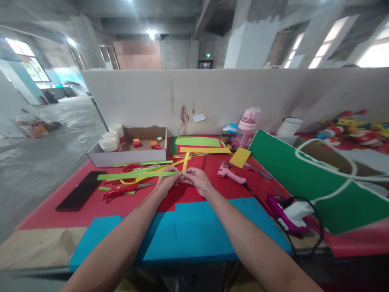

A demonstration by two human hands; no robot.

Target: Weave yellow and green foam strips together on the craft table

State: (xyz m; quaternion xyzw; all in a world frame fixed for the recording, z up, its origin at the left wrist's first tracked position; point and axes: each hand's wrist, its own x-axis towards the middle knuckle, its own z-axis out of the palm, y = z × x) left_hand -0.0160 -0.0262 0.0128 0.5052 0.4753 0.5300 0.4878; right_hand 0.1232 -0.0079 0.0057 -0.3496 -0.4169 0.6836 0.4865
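Note:
Over the red tabletop my left hand [167, 177] and my right hand [197, 179] meet fingertip to fingertip, both pinched closed. A long light-green paper strip [136, 175] runs leftward from the left fingers. At the meeting point a yellow paper strip [185, 162] stands up and bends over at its top; the right fingers pinch at its lower end. Fingers hide how the two strips join. Left of my hands lie red-handled scissors [120, 191] and more strips. A pink glue gun [231, 174] rests to the right.
A black phone [82, 190] lies at left, blue sheets [206, 231] in front. Behind stands a cardboard box [129, 158] with paper cups and small rolls. At right are a leaning green board [304, 178], a purple power strip [288, 217], cables and a pink bottle [246, 127].

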